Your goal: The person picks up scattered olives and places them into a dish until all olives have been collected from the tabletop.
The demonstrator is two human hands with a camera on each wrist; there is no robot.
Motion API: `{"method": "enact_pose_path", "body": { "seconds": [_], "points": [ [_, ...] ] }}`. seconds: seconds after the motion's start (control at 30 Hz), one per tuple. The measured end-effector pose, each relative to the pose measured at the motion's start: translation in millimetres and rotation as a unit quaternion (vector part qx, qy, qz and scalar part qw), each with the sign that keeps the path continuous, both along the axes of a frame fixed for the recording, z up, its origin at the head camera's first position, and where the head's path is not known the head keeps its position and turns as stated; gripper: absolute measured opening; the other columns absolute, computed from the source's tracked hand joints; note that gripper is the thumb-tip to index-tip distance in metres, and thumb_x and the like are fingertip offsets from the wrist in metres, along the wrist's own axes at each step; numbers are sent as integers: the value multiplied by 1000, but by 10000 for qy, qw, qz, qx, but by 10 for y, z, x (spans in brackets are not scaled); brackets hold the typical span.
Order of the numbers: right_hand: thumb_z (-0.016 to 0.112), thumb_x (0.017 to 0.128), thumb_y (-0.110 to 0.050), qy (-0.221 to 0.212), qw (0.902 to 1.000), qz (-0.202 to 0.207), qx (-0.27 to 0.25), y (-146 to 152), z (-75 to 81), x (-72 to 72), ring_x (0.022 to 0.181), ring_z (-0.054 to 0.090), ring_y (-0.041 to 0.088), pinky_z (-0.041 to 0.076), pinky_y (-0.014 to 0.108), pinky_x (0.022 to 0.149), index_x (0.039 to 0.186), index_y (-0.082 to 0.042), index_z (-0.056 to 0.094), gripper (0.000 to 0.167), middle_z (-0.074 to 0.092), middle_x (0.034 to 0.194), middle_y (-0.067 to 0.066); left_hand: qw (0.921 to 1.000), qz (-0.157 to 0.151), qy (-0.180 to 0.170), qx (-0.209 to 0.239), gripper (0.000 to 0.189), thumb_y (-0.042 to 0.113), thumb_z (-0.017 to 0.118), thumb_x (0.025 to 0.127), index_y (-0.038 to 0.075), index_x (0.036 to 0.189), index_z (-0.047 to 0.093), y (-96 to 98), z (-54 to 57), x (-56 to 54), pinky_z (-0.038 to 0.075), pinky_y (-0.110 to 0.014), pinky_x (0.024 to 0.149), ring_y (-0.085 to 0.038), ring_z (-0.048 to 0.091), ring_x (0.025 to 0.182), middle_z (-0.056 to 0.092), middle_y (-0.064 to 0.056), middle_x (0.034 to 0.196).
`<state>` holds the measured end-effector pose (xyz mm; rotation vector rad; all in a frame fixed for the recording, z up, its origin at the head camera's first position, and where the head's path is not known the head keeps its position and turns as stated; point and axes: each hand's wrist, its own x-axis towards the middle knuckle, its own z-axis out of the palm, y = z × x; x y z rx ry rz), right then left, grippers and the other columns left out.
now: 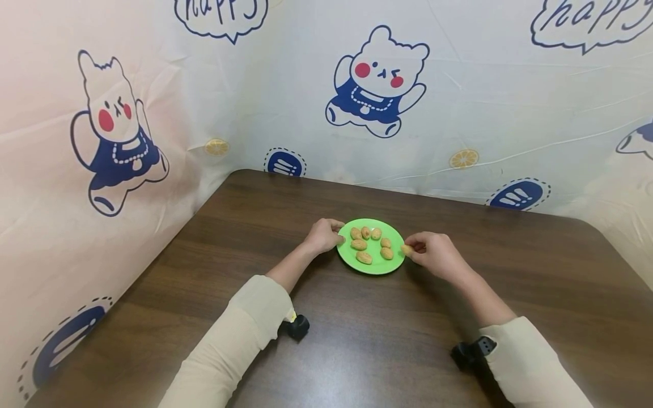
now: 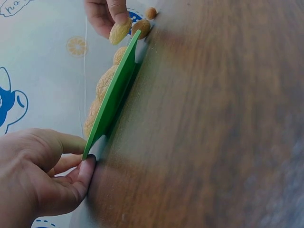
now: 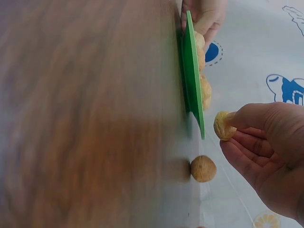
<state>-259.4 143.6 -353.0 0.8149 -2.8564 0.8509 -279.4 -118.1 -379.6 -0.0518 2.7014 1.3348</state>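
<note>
A round green plate (image 1: pixel 374 268) holds several oval tan nuts with rough, wrinkled shells, such as the nut (image 1: pixel 364 258) near its front rim. My left hand (image 1: pixel 323 236) pinches the plate's left rim, with a finger above and the thumb below in the left wrist view. Between thumb and fingertips, my right hand (image 1: pixel 433 254) holds another tan nut (image 3: pixel 224 126) just over the plate's right rim. Below that hand, a rounder brown nut (image 3: pixel 203 168) lies on the table beside the plate; in the head view the hand hides it.
The dark wooden table (image 1: pixel 367 328) extends around the plate. Behind it and along the left hangs a pale printed cloth (image 1: pixel 296 85) with cartoon figures. Black wrist cameras sit at both cuffs, the right camera (image 1: pixel 463 357) low over the tabletop.
</note>
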Motion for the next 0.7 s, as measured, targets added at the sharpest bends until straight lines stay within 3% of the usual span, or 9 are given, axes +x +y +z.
{"method": "enact_pose_path", "body": {
  "seconds": [0.7],
  "points": [
    [68,81,-4,-249,9989,343,-196,-213,1,42,82,63,21,51,34,71,98,0,69,18,67,91,9,10000,-28,71,47,43,7,64,86,2,128,55,-6,-4,8,47,-29,77,-21,54,101,59,-12,114]
  ]
}}
